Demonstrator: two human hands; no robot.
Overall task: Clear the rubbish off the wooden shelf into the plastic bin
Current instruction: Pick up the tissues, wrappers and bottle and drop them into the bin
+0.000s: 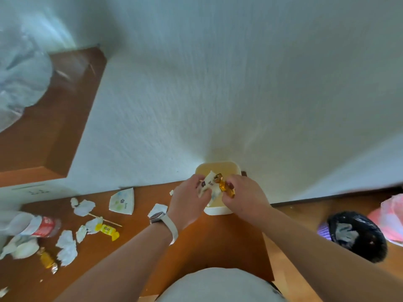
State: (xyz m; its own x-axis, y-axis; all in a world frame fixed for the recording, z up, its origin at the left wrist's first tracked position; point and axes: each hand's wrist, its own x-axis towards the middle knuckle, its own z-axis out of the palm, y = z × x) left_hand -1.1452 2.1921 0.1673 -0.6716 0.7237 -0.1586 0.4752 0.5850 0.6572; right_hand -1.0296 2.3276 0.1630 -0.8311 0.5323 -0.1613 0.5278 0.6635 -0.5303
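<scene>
Both forearms reach forward from the bottom edge, over the wooden shelf (218, 236), and the hands meet above the plastic bin (218, 211), a small cream tub standing at the back of the shelf against the white wall (218, 83). On the left wrist sits a watch (157, 216) with a pale strap. The left hand (189, 200) is curled around a white packet (207, 184) printed with a small dark flower; its fingers clench the packet's lower half, and the upper corner sticks out above the knuckles, directly over the bin's opening. The right hand (244, 196) pinches a gold sweet wrapper (224, 185) between thumb and fingertips, the foil poking out to the left and touching the white packet.

More rubbish lies well to the left on the shelf: crumpled tissues (67, 247), a yellow sweet wrapper (108, 229), a thin wooden stick (104, 219), a flat flowered packet (122, 201), another gold wrapper (48, 260) and a bottle with a red label (37, 224) on its side. On the floor to the right stands a basket lined with a black bag (357, 236).
</scene>
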